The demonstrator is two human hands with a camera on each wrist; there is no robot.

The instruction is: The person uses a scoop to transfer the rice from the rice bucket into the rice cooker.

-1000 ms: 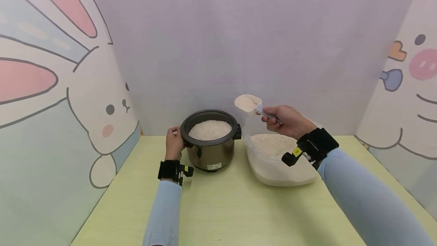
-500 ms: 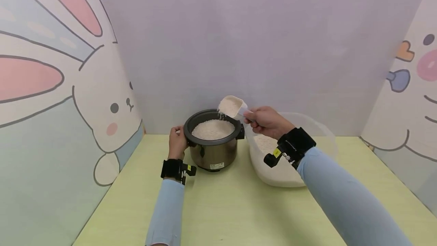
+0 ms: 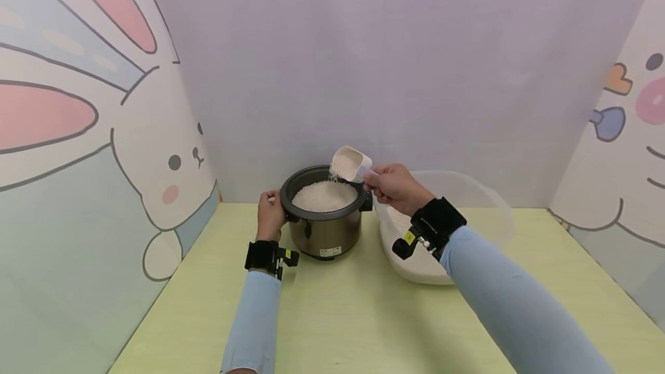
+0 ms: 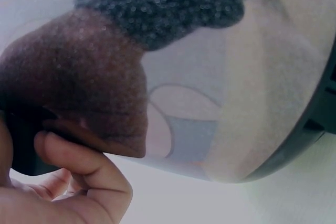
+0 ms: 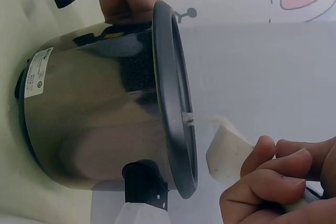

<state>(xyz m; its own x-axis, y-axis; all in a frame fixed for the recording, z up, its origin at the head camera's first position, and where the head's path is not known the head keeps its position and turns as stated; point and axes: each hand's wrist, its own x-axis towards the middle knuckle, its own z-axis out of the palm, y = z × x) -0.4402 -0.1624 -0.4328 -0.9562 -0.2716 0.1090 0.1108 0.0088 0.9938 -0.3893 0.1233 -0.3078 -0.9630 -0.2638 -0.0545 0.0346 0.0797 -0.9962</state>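
Observation:
A dark metallic rice cooker (image 3: 328, 234) stands at the back of the table, its lid off and white rice (image 3: 323, 197) inside below the rim. My left hand (image 3: 269, 219) grips its left side handle; in the left wrist view the curled fingers (image 4: 86, 163) wrap the black handle (image 4: 26, 145). Above the cooker's right rim, my right hand (image 3: 399, 188) holds a white measuring scoop (image 3: 365, 163) by its handle. The scoop tips leftward, and grains fall from its lip into the cooker. In the right wrist view, a thin stream leaves the tilted scoop (image 5: 227, 153).
A translucent plastic bin (image 3: 418, 273) of rice stands right of the cooker, partly hidden under my right forearm. A plain pale curtain (image 3: 415, 62) hangs behind the table (image 3: 322, 316). Cartoon-printed panels (image 3: 62, 235) flank both sides.
My right hand has carried the filled scoop left from above the bin to the cooker and tilted it, so rice pours out. The left hand keeps its grip on the handle.

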